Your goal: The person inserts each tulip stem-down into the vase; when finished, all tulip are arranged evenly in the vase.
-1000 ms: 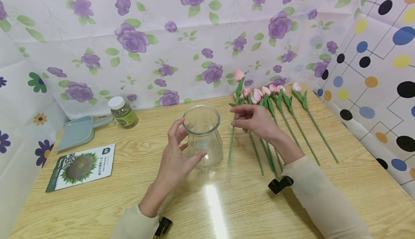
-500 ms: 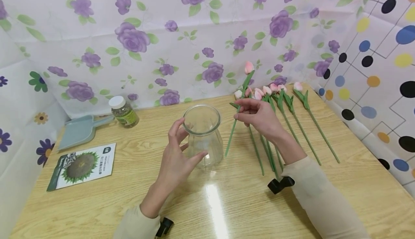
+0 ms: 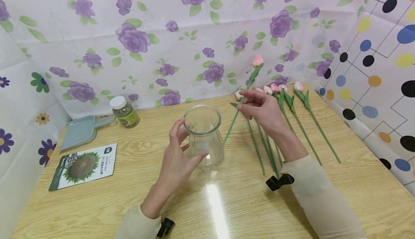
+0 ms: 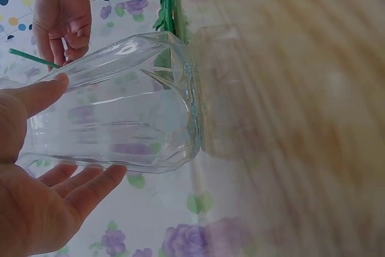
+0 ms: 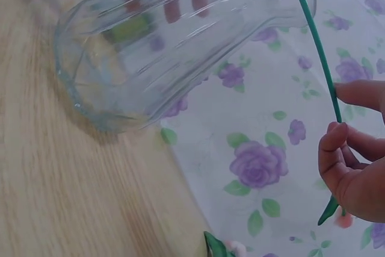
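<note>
Glass vase (image 3: 206, 140), clear and ribbed, stands upright near the middle of a wood-grain table (image 3: 129, 185), with purple-flowered cloth (image 3: 146, 77) hung behind and spotted cloth (image 3: 363, 84) along the right side. No stem shows inside it.

On the table's right part lies a row of pink tulips (image 3: 290, 104), heads toward the back edge and one set a little apart at the far right. Over on the left are a grey-blue dustpan (image 3: 79, 133), a seed packet (image 3: 85, 166) with a large seed head printed on it, and a white-lidded jar (image 3: 127, 116) with a green label.

The left hand (image 3: 176, 156) grips the vase by its side, thumb and fingers spread around it. Well apart from it, the right hand (image 3: 264, 111) pinches the stem of a single tulip (image 3: 233, 123) between thumb and fingertips. That flower tilts, bloom up and away; its bare end is outside the vase, just beside it, and whether they touch cannot be told.

The step in hand seems to be bringing this stem to the vase. The next move would call for clearing the rim with the bare end and steepening the stem over the mouth, the left hand steadying the glass.
</note>
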A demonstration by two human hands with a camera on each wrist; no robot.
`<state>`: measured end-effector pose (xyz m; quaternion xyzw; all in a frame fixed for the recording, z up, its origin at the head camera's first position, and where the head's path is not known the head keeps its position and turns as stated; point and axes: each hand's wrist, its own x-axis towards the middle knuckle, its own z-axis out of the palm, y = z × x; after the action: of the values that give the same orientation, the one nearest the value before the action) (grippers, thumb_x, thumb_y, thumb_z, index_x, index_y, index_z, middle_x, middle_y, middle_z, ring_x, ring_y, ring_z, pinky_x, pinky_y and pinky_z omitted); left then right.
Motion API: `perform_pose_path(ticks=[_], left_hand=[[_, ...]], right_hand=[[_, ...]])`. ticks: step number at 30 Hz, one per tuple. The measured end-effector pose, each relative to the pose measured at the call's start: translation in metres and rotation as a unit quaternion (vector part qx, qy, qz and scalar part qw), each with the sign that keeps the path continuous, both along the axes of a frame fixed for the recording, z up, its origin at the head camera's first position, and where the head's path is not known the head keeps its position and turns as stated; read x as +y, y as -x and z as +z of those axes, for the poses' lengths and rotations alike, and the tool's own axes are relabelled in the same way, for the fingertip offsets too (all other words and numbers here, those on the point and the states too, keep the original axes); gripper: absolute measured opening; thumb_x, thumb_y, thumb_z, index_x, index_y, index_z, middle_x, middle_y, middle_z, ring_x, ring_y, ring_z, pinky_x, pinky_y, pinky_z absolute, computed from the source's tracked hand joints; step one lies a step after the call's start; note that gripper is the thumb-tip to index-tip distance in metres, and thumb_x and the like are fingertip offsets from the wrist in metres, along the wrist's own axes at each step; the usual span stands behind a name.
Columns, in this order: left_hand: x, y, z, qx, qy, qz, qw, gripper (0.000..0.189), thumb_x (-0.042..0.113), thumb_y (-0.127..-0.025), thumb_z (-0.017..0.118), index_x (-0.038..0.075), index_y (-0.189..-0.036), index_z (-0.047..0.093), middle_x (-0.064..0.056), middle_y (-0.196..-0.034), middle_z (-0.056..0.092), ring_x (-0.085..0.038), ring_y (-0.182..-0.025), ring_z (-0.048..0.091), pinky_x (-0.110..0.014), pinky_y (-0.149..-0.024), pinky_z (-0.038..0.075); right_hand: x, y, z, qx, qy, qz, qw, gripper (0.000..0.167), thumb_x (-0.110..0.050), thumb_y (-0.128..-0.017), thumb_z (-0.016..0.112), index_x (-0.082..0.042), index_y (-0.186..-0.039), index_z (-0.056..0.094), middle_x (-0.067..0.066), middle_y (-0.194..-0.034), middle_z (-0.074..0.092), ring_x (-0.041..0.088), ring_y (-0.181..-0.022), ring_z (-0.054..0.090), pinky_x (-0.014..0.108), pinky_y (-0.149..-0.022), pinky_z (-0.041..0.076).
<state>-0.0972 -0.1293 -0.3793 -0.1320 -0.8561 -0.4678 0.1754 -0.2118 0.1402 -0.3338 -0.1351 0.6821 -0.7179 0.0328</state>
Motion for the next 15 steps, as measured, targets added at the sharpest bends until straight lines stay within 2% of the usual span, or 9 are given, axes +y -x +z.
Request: perform_pose_path(ticks=[6, 15], left_hand=[[0.0, -0.001, 0.002, -0.01, -0.006, 0.003, 0.9999, 0.118, 0.004, -0.077, 0.094, 0.026, -0.162, 0.016, -0.02, -0.15, 0.056, -0.038, -0.137, 0.06, -0.055, -0.098, 0.063], [0.0, -0.001, 0.002, -0.019, -0.006, 0.008, 0.9998, 0.119, 0.005, -0.077, 0.095, 0.027, -0.162, 0.015, -0.019, -0.15, 0.057, -0.037, -0.138, 0.06, -0.052, -0.098, 0.064]], right_hand=[[-0.004, 0.001, 0.008, 0.007, 0.043, -0.02, 0.9988, 0.033, 0.0, -0.095, 0.075, -0.009, -0.127, 0.072, 0.001, -0.097, 0.064, 0.01, -0.07, 0.055, 0.021, -0.057, 0.049], [-0.013, 0.001, 0.02, 0.02, 0.079, -0.045, 0.9957, 0.033, 0.0, -0.095, 0.076, -0.01, -0.126, 0.073, 0.001, -0.094, 0.065, 0.011, -0.068, 0.056, 0.02, -0.055, 0.048]])
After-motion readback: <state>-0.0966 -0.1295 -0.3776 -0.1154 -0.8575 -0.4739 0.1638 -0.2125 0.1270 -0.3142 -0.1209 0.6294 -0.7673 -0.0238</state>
